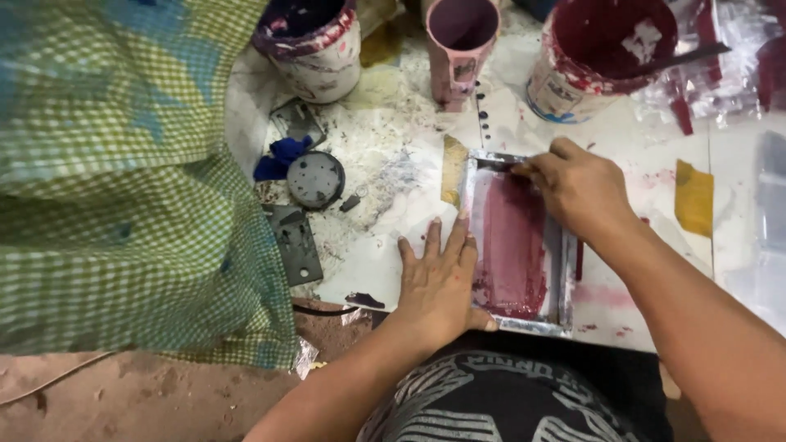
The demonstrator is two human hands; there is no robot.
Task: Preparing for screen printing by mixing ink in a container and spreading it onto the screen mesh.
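Note:
A small metal-framed screen (563,282), smeared with dark red ink (514,245), lies on a stained white work surface (385,172). My left hand (438,274) presses flat on the surface at the frame's left edge, fingers spread and touching the frame. My right hand (577,187) is closed on a flat scraper blade (496,160) at the far end of the screen, resting against the ink.
A dark red paint tin (602,53) with a stick in it stands at the back right, a pink cup (460,45) in the middle, a purple-stained tin (315,45) to the left. A round grey lid (316,178), blue rag (282,155), metal plates and green checked cloth (123,180) lie left.

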